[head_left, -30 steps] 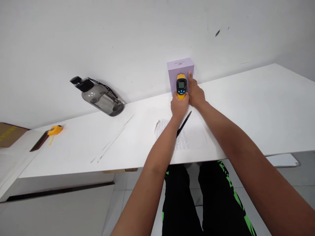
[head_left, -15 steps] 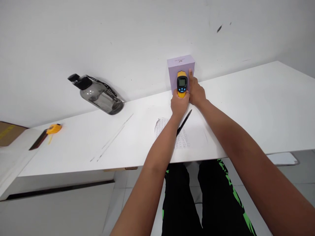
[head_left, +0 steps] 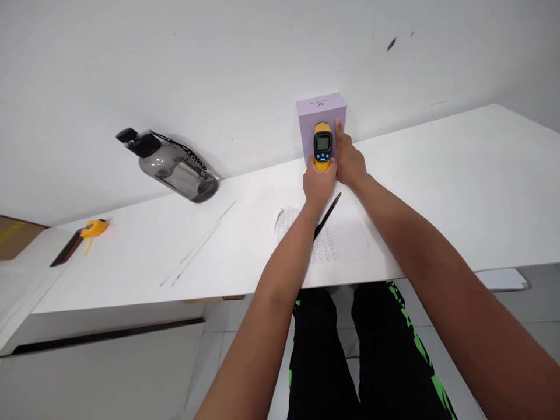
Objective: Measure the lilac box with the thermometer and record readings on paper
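A yellow and black infrared thermometer (head_left: 322, 145) points at the wall side, its small screen and blue buttons facing me. My left hand (head_left: 318, 182) is closed around its handle. Directly behind it, a lilac box (head_left: 308, 127) stands upright against the wall. My right hand (head_left: 350, 161) is at the box's lower right, its index finger stretched up along the front face and the other fingers curled; their tips are partly hidden. Below my hands a black pen (head_left: 328, 214) lies across a sheet of written paper (head_left: 286, 224), which my left forearm partly covers.
On the left, a grey see-through bottle (head_left: 179, 170) with a black lid stands near the wall. Farther left lies a yellow-handled tool (head_left: 94, 228) with a dark end. A brown carton (head_left: 15, 236) is at the far left. The white desk's front edge (head_left: 258, 291) runs above my legs.
The view has shifted very slightly. Both hands, the thermometer and the box keep the same places relative to each other.
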The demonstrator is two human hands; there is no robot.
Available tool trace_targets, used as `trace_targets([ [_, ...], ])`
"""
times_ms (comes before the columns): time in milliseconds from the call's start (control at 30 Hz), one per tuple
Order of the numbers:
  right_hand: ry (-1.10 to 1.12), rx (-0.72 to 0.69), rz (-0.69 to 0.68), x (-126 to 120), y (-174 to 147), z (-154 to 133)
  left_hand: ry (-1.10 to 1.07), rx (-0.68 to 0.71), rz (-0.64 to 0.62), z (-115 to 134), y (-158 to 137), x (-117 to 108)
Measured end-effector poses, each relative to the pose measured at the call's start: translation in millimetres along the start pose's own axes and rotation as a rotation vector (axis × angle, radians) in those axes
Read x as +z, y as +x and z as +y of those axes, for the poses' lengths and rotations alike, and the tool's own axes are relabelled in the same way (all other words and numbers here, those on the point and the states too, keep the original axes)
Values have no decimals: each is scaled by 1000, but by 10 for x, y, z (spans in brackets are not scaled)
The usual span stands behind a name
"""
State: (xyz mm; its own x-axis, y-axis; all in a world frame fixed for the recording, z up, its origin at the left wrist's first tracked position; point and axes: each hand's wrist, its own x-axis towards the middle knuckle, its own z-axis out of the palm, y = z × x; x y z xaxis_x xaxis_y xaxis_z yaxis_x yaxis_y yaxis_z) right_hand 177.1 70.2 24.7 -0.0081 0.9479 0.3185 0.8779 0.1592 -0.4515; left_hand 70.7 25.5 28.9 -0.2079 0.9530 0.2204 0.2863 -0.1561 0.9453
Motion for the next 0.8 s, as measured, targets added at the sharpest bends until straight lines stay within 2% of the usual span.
trace_targets([
  [267, 106, -90, 86, 140, 73, 136, 144, 27, 7, 28, -12, -16],
  [533, 152, -84, 117, 224, 127, 200, 141, 37, 10, 14, 6, -4],
  [800, 220, -152, 186, 330, 174, 288, 137, 72, 20, -21, 19, 2],
])
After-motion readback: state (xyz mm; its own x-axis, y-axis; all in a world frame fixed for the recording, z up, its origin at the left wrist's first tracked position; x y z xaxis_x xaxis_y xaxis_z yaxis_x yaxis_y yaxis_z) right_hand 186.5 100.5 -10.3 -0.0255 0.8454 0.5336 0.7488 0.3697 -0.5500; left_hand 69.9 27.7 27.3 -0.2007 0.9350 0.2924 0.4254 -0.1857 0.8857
